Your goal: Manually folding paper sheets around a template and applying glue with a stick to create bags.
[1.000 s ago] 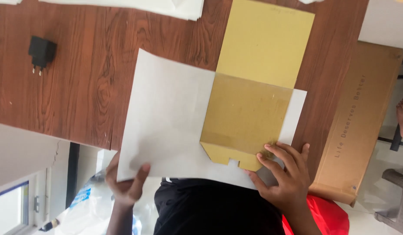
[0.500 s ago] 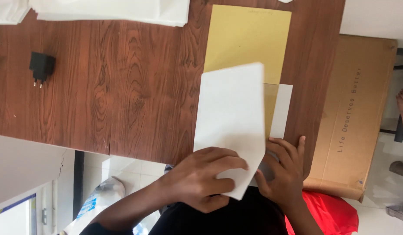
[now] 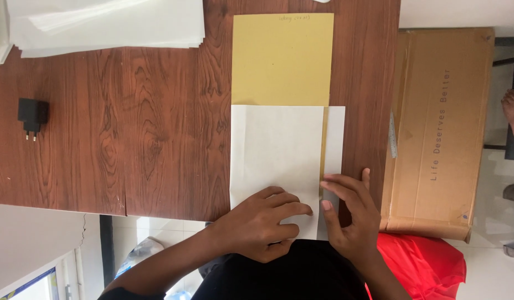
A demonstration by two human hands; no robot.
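Note:
A white sheet of paper (image 3: pixel 276 155) lies folded over the near half of a yellow envelope (image 3: pixel 282 58) on the wooden table (image 3: pixel 146 128). My left hand (image 3: pixel 262 222) presses flat on the folded sheet's near edge, fingers pointing right. My right hand (image 3: pixel 348 214) rests beside it, fingertips on the narrow white strip (image 3: pixel 334 139) that shows past the fold. A thin band of yellow shows between the fold and that strip.
A stack of white sheets (image 3: pixel 107 25) lies at the table's far left. A black plug adapter (image 3: pixel 32 116) sits near the left edge. A brown cardboard box (image 3: pixel 440 128) stands on the floor to the right, with red cloth (image 3: pixel 423 261) below it.
The white sheet has been folded over the envelope and now lies flat. My left hand came from under the table edge onto the sheet; my right hand stays at the near right corner.

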